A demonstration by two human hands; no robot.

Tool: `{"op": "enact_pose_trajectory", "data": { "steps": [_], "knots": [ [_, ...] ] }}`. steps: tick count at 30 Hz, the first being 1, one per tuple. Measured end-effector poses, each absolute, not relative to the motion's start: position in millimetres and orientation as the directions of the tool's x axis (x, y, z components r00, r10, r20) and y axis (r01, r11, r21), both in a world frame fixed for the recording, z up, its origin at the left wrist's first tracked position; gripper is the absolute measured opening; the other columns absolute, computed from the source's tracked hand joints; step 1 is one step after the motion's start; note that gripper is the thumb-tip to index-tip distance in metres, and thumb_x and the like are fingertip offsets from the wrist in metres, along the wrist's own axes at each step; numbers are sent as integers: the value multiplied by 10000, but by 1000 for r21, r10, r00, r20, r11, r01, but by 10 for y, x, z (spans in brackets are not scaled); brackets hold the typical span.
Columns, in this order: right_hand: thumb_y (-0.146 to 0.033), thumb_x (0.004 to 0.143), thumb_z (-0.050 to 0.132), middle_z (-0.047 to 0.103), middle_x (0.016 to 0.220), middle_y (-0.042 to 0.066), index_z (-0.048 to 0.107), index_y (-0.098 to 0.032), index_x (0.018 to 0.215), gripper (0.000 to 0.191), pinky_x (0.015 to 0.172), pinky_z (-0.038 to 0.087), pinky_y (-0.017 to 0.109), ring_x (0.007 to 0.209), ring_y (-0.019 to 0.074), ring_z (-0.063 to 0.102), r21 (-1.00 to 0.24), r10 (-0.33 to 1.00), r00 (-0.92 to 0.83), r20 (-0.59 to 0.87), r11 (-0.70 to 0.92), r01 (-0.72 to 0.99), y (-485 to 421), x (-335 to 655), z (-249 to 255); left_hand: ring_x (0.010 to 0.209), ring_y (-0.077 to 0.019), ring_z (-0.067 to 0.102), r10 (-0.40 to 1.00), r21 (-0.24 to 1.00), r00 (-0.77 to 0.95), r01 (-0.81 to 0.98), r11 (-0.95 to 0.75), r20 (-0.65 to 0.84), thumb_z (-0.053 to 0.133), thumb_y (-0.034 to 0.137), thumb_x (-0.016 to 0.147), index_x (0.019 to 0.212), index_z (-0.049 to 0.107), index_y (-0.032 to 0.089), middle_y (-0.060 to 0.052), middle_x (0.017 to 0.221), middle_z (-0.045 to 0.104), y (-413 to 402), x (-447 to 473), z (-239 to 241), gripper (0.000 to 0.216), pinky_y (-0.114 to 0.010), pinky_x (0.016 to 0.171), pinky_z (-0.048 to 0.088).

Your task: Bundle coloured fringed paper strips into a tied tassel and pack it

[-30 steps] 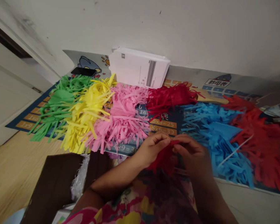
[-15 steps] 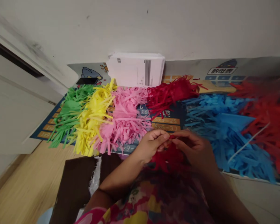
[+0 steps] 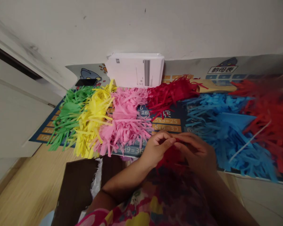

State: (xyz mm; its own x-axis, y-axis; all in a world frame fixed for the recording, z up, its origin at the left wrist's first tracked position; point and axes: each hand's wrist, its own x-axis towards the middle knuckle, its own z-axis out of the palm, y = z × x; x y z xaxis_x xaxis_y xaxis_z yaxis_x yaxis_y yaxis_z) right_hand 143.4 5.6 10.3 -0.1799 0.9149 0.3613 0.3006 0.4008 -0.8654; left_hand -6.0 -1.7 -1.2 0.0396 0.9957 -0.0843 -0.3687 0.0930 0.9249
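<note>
A dark red paper tassel [image 3: 171,158] hangs between my hands, its fringe falling toward my lap. My left hand [image 3: 159,146] pinches its upper end with thumb and fingers. Meeting it tip to tip, my right hand [image 3: 196,150] is closed on the same red paper; the exact spot it grips is hidden behind the fingers. Beyond my hands lies another dark red fringed tassel [image 3: 175,94]. Pink fringed paper [image 3: 124,117] is left of my hands, and blue fringed paper [image 3: 233,135] with a thin white strip [image 3: 250,141] across it is to the right.
Further left lie yellow [image 3: 91,119] and green fringed paper [image 3: 72,110]; orange-red fringe [image 3: 273,125] fills the far right. A printed chart [image 3: 166,128] covers the surface. A white box [image 3: 136,69] leans on the wall near a dark phone-like slab [image 3: 86,82]. An open brown carton [image 3: 75,185] stands below.
Both hands stay together on the red tassel, the fingertips slightly closer and shifted a little. The whole view has moved slightly; the laid-out paper keeps its arrangement.
</note>
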Motion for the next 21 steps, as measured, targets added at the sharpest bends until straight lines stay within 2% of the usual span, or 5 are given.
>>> {"op": "enact_pose_trajectory", "data": {
  "steps": [5,8,15,18,21],
  "knots": [
    [-253,901,655,753,910,-23,771,-320,916,135,732,555,242,826,139,700,-920,954,-47,297,299,252,50,1414,101,831,-158,643,990,985,-41,-108,-135,132,701,409,861,746,664,174,-44,852,705,-67,-47,20,264,-275,787,486],
    [-243,892,670,758,907,-32,772,-333,926,140,739,559,241,819,137,705,-914,952,-52,301,303,269,27,1410,97,786,-167,678,988,986,-11,-63,-151,151,660,404,891,763,675,179,-55,811,738,-113,-66,10,260,-286,757,517],
    [-268,898,646,743,866,-8,760,-291,893,116,730,542,281,805,163,688,-869,913,-238,331,393,300,174,1376,115,656,-138,669,999,966,-18,-255,30,-36,769,414,796,836,698,168,-29,749,731,-170,-268,-106,259,-239,641,522],
    [-314,890,638,751,902,10,755,-257,922,133,739,537,302,815,183,692,-802,947,-241,213,310,510,596,1321,17,600,-110,646,981,864,30,-469,182,-191,806,440,751,818,638,165,-1,715,700,-144,-439,-102,330,-224,624,518],
    [-273,847,670,749,915,50,746,-204,899,115,772,513,319,839,204,684,-601,944,-327,51,290,744,1060,1204,-171,470,-54,522,950,740,92,-607,290,-298,826,447,718,810,530,176,41,694,639,-90,-575,-90,412,-190,504,464]
  ]
}}
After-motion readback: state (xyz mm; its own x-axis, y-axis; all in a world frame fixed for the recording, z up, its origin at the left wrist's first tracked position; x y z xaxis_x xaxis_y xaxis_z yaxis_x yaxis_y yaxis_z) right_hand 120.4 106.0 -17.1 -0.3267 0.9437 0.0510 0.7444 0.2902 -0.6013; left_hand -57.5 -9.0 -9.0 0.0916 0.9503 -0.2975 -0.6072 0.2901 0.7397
